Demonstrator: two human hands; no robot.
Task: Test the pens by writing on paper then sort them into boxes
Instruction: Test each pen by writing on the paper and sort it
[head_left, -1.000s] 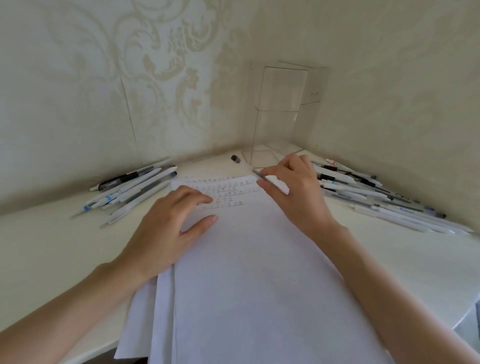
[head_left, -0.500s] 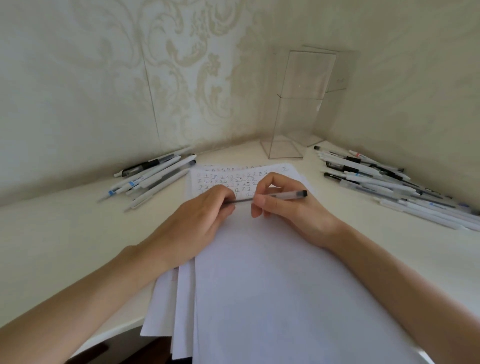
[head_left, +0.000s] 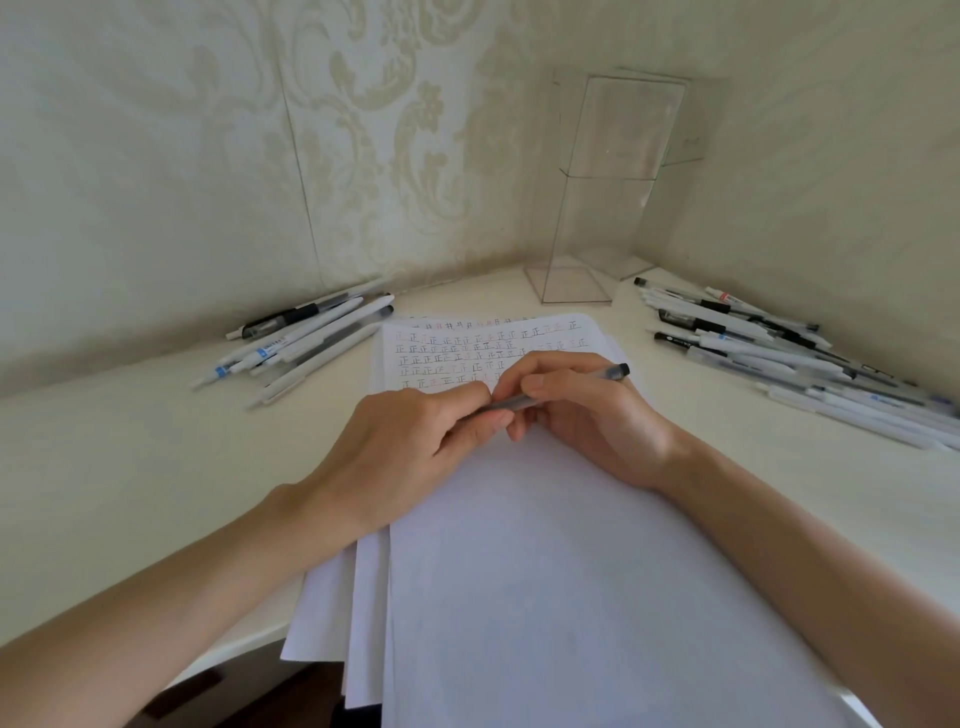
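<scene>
Okay, head view only. Both hands meet over the far part of the paper stack (head_left: 545, 571), working one pen (head_left: 511, 403). The right hand (head_left: 592, 421) is curled round the barrel, the pen's dark end sticking out far-right past the fingers. The left hand (head_left: 405, 452) pinches the pen's near-left end between thumb and fingertips. So both hands are grasping the same pen, and neither is free. The pen lies roughly level, just above the sheet, tip not on paper. Which end is the cap cannot be told.

The top sheet has rows of small test marks at its far end, black with some red. The last row is short, with blank space right of it and below.

A left pen pile (head_left: 306, 338) lies far-left on the counter (head_left: 130, 467), and a bigger right pen pile (head_left: 769, 353) lies far-right. Clear boxes (head_left: 613, 208) stand upright in the far corner, with nothing visible inside.

Step in hand looks like uncapping or readying the pen before a test stroke. To do it well:
- Pull straight along the barrel, no twisting.
- Keep the right-hand grip firm.
- Keep the cap in the left hand.
- Write beside the last mark so the rows stay readable.
- Hold the sheet down, as the stack is loosely fanned at the near-left edge.
</scene>
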